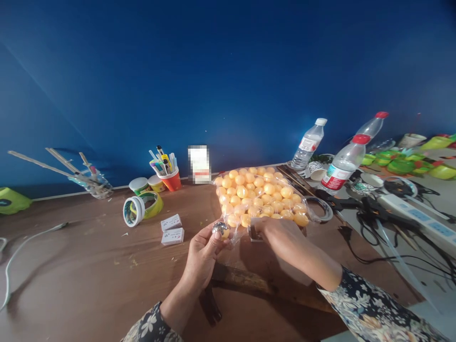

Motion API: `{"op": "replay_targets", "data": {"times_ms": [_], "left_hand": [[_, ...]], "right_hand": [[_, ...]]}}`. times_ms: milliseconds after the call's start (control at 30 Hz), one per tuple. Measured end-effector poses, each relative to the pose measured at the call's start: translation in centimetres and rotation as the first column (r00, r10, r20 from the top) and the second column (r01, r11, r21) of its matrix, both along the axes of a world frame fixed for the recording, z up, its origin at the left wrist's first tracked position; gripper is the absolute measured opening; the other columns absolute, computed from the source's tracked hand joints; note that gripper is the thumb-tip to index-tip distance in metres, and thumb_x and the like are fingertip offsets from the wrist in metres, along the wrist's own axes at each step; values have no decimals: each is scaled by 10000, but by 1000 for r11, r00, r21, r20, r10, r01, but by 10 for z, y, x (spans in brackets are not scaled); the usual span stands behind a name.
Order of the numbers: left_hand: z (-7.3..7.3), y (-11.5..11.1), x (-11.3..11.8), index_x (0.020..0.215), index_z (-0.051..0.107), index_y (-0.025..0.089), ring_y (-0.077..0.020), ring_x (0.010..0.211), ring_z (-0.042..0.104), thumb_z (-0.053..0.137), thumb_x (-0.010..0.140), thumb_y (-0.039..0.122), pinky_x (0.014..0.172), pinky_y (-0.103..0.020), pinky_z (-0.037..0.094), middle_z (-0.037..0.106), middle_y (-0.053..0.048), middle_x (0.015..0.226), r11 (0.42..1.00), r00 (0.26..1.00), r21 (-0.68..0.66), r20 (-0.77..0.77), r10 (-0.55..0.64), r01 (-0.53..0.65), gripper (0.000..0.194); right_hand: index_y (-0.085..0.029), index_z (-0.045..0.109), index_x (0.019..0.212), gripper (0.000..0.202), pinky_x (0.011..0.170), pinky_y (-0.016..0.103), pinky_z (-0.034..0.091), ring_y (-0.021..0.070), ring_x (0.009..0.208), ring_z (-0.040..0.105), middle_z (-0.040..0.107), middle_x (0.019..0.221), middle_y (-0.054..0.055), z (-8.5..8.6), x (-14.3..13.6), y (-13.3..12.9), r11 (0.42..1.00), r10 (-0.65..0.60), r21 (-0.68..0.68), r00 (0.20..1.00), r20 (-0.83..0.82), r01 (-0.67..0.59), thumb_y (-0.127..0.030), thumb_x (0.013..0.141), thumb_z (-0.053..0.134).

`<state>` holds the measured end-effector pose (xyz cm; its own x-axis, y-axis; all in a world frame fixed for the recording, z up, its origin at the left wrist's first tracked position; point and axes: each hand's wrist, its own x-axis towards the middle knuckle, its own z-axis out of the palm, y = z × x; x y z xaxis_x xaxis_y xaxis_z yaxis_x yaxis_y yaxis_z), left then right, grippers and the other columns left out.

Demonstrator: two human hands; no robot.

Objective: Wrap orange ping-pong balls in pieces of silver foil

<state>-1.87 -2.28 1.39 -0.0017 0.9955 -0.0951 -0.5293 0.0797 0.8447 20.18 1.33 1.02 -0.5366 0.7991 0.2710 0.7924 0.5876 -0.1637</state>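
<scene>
Between the thumb and fingers of my left hand is an orange table tennis ball, partly covered with shiny silver pieces too small to name. My right hand reaches down to a small open box, fingers bent and close together at it; what they pinch, if anything, is hidden. Just behind both hands lies a clear plastic bag full of orange balls. Two small white printed boxes rest on the table to the left of my left hand.
Rolls of tape, small tubs and an orange cup of pens stand at the back left. Plastic bottles, a tape roll, black glue guns, cables and a power strip crowd the right. A dark strip lies on the table in front.
</scene>
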Motion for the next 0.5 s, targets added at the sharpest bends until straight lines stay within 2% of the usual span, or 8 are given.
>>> {"op": "replay_targets", "data": {"times_ms": [67, 133, 200, 267, 367, 500], "left_hand": [[-1, -1, 0, 980, 737, 147, -121, 763, 660, 755, 742, 315, 716, -209, 540, 732, -63, 889, 1000, 1000, -9, -4, -6, 6, 292], [-2, -3, -1, 1021, 725, 163, -134, 802, 668, 738, 764, 297, 739, -222, 541, 735, -72, 936, 1000, 1000, -11, -11, -23, 23, 290], [-1, -6, -3, 1055, 714, 172, -146, 831, 674, 731, 773, 281, 747, -229, 541, 729, -89, 1018, 996, 996, -7, -20, -86, 85, 303], [1, -8, -4, 1095, 701, 167, -161, 857, 678, 731, 774, 281, 757, -233, 539, 700, -112, 1130, 980, 980, -5, -15, -197, 196, 342], [3, -10, -5, 1147, 680, 168, -185, 918, 675, 728, 777, 289, 796, -245, 532, 663, -127, 1219, 953, 953, 3, 21, -303, 303, 392], [0, -9, -5, 1135, 686, 180, -201, 1000, 655, 718, 789, 268, 826, -255, 525, 690, -106, 1173, 964, 962, 5, 70, -265, 265, 359]], "right_hand": [[-198, 583, 689, 179, 524, 266, 293, 144, 591, 572, 631, 657, 10, 6, -2, -1, 998, -41, -48, 996, -76, 38, -91, 815, 514], [-205, 587, 716, 143, 559, 253, 354, 148, 638, 605, 657, 691, 0, 14, -8, -2, 994, -45, -104, 974, -221, 23, -111, 818, 552], [-212, 599, 769, 107, 595, 242, 411, 143, 659, 623, 678, 728, -10, 23, -16, -6, 990, -31, -141, 915, -403, -28, -123, 825, 577], [-209, 615, 819, 76, 598, 243, 443, 147, 657, 631, 691, 751, 1, 32, -25, -10, 991, -43, -133, 851, -523, -32, -149, 847, 578], [-201, 613, 807, 89, 583, 249, 449, 154, 633, 632, 685, 718, 10, 39, -36, -17, 998, -45, -57, 846, -531, 17, -163, 871, 563], [-197, 632, 852, 125, 613, 262, 462, 172, 668, 653, 688, 731, 32, 31, -45, -21, 994, 37, 113, 912, -408, 10, -126, 886, 535]]}}
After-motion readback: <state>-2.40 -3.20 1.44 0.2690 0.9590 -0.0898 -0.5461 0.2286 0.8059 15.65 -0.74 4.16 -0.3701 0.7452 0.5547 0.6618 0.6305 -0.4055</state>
